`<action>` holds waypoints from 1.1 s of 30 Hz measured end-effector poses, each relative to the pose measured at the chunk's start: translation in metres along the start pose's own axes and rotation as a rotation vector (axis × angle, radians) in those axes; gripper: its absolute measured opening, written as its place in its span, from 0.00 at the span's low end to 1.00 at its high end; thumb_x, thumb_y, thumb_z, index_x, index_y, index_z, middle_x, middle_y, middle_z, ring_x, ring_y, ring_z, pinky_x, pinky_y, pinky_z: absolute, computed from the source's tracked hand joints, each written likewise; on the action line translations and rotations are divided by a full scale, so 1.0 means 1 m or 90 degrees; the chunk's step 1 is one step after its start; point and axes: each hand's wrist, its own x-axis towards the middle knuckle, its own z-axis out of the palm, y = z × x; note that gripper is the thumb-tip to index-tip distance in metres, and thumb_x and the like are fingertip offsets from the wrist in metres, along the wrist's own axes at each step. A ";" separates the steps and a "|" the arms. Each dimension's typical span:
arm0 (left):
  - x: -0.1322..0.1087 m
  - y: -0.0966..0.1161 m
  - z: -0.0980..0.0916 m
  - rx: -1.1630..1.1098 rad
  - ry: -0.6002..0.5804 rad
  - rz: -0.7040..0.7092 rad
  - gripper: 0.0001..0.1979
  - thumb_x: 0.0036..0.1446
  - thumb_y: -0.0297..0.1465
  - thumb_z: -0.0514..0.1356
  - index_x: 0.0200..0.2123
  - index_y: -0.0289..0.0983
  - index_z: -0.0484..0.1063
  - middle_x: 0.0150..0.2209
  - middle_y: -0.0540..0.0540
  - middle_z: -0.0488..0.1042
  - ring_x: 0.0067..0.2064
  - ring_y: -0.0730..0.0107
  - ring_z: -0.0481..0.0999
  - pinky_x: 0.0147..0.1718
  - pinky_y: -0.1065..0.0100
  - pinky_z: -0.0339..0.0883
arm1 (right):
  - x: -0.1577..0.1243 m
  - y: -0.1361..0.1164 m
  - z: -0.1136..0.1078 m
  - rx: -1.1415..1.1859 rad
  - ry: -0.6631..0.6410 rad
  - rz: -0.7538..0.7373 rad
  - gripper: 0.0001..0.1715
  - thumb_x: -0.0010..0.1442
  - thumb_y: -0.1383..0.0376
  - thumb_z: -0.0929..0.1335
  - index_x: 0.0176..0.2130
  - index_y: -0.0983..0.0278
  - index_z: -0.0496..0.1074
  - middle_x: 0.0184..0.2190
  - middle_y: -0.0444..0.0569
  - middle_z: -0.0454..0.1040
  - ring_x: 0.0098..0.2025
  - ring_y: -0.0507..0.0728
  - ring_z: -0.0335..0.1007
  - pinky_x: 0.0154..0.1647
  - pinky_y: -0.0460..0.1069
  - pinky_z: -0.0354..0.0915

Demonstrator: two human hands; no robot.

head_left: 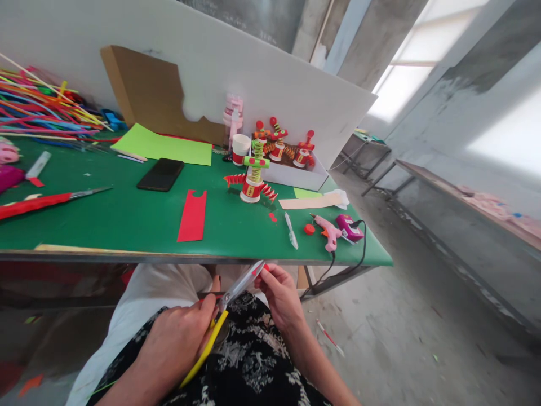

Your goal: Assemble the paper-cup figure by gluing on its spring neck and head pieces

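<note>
Red piece (266, 267) pinched in right hand (278, 293), lower centre of frame, probably for steadiness beside scissors (231, 294) clasped in left hand (180, 332)

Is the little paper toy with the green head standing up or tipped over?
Standing up: its red-and-white base sits on the green table, with the green head above.

Bright daylight upper right; wall (507, 124) glaring; edges stretched
</note>
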 end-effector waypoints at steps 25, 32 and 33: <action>0.002 -0.001 0.005 0.005 -0.002 -0.010 0.22 0.66 0.27 0.43 0.57 0.32 0.68 0.37 0.37 0.83 0.42 0.46 0.84 0.41 0.51 0.75 | -0.001 -0.003 0.002 0.004 0.016 0.012 0.22 0.37 0.52 0.83 0.24 0.65 0.79 0.20 0.42 0.73 0.24 0.47 0.63 0.30 0.44 0.60; 0.001 -0.001 0.005 0.005 -0.006 -0.004 0.23 0.66 0.27 0.43 0.59 0.33 0.67 0.37 0.37 0.83 0.41 0.45 0.84 0.41 0.49 0.75 | -0.001 -0.003 0.001 0.000 0.015 0.013 0.23 0.36 0.52 0.83 0.25 0.65 0.79 0.20 0.41 0.72 0.24 0.47 0.63 0.30 0.44 0.60; 0.001 -0.001 0.004 0.005 -0.010 -0.007 0.23 0.66 0.27 0.43 0.60 0.33 0.67 0.38 0.37 0.83 0.41 0.45 0.84 0.41 0.49 0.75 | -0.001 -0.002 0.000 -0.001 0.014 0.014 0.23 0.36 0.52 0.83 0.25 0.65 0.80 0.20 0.41 0.72 0.24 0.47 0.63 0.30 0.44 0.60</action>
